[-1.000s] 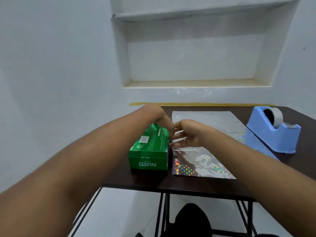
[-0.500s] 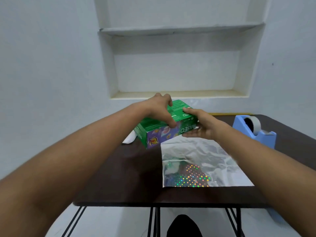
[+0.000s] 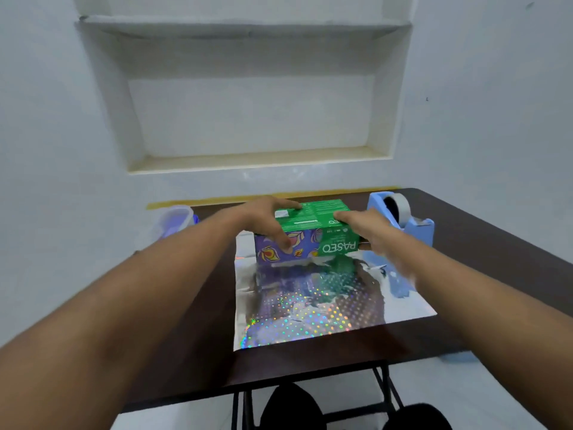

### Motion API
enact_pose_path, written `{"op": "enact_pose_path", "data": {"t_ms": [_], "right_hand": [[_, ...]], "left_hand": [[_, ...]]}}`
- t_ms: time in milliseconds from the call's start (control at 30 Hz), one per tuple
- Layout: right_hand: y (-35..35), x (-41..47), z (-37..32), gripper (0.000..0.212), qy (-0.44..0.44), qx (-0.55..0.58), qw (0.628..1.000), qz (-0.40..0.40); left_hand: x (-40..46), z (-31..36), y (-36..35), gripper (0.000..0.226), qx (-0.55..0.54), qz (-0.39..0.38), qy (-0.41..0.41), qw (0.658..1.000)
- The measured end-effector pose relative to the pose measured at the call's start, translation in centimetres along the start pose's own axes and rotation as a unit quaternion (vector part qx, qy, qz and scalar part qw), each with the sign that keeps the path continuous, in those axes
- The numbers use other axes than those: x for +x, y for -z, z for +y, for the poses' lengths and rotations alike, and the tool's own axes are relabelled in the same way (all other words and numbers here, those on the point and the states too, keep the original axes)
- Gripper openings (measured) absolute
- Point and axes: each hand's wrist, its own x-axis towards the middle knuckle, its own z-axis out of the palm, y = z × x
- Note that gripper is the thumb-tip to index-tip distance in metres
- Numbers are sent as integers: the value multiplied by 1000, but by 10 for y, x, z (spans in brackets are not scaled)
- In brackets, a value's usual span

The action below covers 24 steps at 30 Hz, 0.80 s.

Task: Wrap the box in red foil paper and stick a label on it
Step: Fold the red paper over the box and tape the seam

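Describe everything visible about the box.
The box is a rectangular carton, seemingly cardboard, mostly green with small white print on top. Its near side is purple with a colourful leaf pattern at the left and green with white "PASEO" lettering, seen upside down, at the right. It looks closed and undamaged. It sits at the far end of the foil sheet; whether it rests on it or is just above cannot be told. The left hand grips its left end and the right hand its right end.
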Motion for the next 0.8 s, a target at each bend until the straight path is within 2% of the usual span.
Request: {"op": "enact_pose_path", "data": {"t_ms": [100,133,233,367,533,600,667,733,800], "right_hand": [[-3,10,8,96,8,-33,999,8],[-4,14,11,96,15,-46,999,10],[-7,7,12,76,27,-88,996,19],[-7,11,15,69,43,-139,989,31],[-4,10,8,50,76,-206,975,13],[-4,8,4,59,105,-249,963,9],[-6,7,-5,79,165,-271,948,15],[-9,8,-18,90,245,-280,928,-26],[-13,9,-31,96,298,-368,874,-107]], "left_hand": [[8,-8,-6,116,-2,3,-8,1000],[9,-11,-6,113,-2,1,-10,1000],[12,-17,-11,110,4,-13,-7,1000],[18,-24,-20,119,12,-18,2,1000],[20,-21,-10,112,-9,-52,3,999],[27,-18,-4,89,-92,-24,22,995],[41,-20,3,68,-138,43,52,988],[61,-25,9,61,-105,70,81,989],[81,-32,10,58,-47,54,105,992]]}}
